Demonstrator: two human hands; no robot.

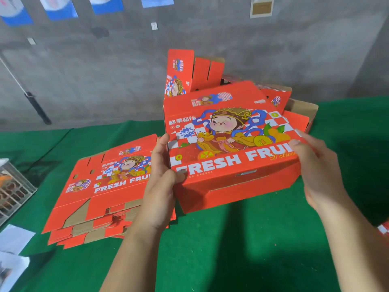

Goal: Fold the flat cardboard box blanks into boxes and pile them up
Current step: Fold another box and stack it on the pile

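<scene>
On the table (210,260), the box (231,157) sits centre between the left hand (162,175) and right hand (315,165), the blanks (101,192) stacked to its left, more boxes (197,74) behind it, a crate (12,190) far left.

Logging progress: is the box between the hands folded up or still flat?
Folded up: the box shows a printed top and a front wall, lid closed.
</scene>
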